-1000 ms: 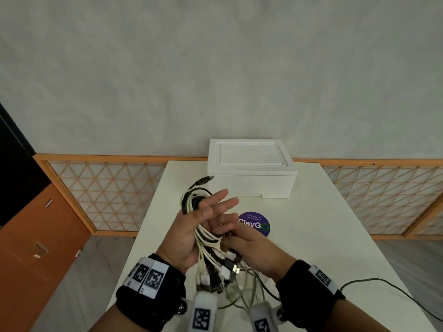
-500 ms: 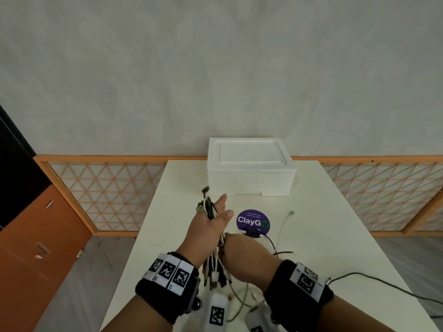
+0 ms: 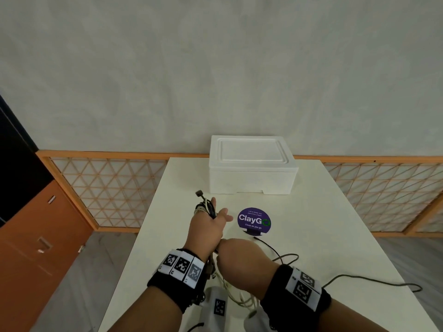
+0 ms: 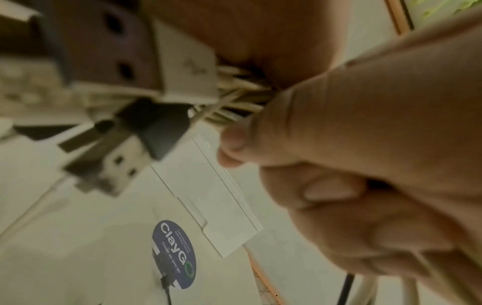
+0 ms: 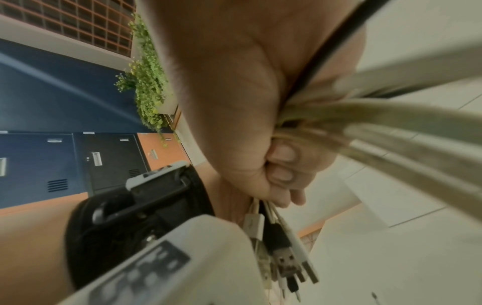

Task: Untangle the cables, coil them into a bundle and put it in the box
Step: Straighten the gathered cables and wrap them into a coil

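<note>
We are mid-coil. Our left hand (image 3: 208, 230) serves as the former: the loops (image 3: 205, 207) of cables wrap round it near the fingers, and in the head view its thumb and one finger stick out nearly straight past the loops. Whether the other fingers clamp the loops we cannot tell, as the back of the hand hides them.

Our right hand (image 3: 242, 257) is a closed fist just beside the left wrist, gripping the gathered strands; the right wrist view shows its fingers (image 5: 283, 165) curled tight round them, with the USB plugs (image 5: 283, 260) hanging below the fist. The free tails (image 3: 282, 257) trail off over the table (image 3: 323, 212) to the right, and one dark lead (image 3: 374, 280) runs toward the table's edge.

To do this turn well, we judge that we should keep light, even pull in the right hand so each new loop lies beside the others rather than across them, and let the strands slide through the fist instead of dragging the whole tail. The trailing lead could snag at the table edge or on the round sticker stand (image 3: 254, 220), so we feed it in slowly. The dangling plugs may catch in the loops; we keep them below and clear.

The box (image 3: 251, 173) stands at the far side of the table with its lid on, well apart from the hands, so it needs opening once the bundle is made.
</note>
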Available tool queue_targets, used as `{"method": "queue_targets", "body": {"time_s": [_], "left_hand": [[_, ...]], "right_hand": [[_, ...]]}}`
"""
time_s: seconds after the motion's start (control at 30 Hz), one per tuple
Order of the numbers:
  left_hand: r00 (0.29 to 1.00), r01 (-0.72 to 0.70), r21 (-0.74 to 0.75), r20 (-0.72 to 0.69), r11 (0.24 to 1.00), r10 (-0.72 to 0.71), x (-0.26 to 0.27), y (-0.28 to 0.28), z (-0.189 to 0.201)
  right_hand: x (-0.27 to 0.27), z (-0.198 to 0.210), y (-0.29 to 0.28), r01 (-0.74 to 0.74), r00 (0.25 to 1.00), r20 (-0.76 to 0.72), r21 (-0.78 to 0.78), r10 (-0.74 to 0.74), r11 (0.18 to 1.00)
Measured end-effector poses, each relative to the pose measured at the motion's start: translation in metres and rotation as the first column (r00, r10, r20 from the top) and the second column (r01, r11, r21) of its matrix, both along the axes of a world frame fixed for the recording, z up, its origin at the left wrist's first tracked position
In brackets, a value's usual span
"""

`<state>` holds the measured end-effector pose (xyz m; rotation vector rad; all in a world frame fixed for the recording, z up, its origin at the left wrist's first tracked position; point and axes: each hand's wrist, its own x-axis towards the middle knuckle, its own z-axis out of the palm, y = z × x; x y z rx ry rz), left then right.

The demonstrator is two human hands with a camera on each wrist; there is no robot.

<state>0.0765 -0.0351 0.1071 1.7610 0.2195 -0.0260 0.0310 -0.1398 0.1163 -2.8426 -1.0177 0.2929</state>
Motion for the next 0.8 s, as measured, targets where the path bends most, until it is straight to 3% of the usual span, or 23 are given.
{"method": "queue_targets", "body": {"time_s": [0.13, 0.27, 0.43, 0.53, 0.63, 0.73, 0.8], "left_hand": [[0.999, -0.036, -0.023, -0.003, 0.999, 0.036, -0.002, 0.002, 0.003], [0.996, 0.085, 0.001, -0.024, 0.996, -0.085, -0.007, 0.009, 0.003], [0.971, 0.235, 0.112, 0.01, 0.966, -0.237, -0.011, 0.014, 0.0], [0.952, 0.305, 0.057, 0.012, 0.951, -0.306, -0.014, 0.012, 0.005], [0.919, 0.389, 0.007, 0.072, 0.921, -0.388, -0.024, 0.013, 0.016], [0.847, 0.523, -0.065, 0.157, 0.85, -0.509, -0.034, 0.014, 0.02], [0.777, 0.62, -0.067, 0.195, 0.782, -0.599, -0.039, 0.015, 0.022]], "right_hand": [[-0.001, 0.001, -0.001, 0.036, 0.993, 0.114, -0.039, -0.032, 0.999], [-0.005, 0.017, -0.007, 0.045, 0.994, 0.105, -0.045, -0.04, 0.998], [-0.004, 0.038, -0.019, -0.104, 0.969, 0.206, -0.154, 0.135, 0.983], [-0.002, 0.04, -0.025, -0.218, 0.906, 0.322, -0.199, 0.274, 0.955], [-0.002, 0.053, -0.033, -0.317, 0.821, 0.475, -0.081, 0.316, 0.945], [0.001, 0.068, -0.039, -0.422, 0.747, 0.583, 0.045, 0.319, 0.906], [0.005, 0.072, -0.043, -0.474, 0.655, 0.677, 0.022, 0.336, 0.88]]}}
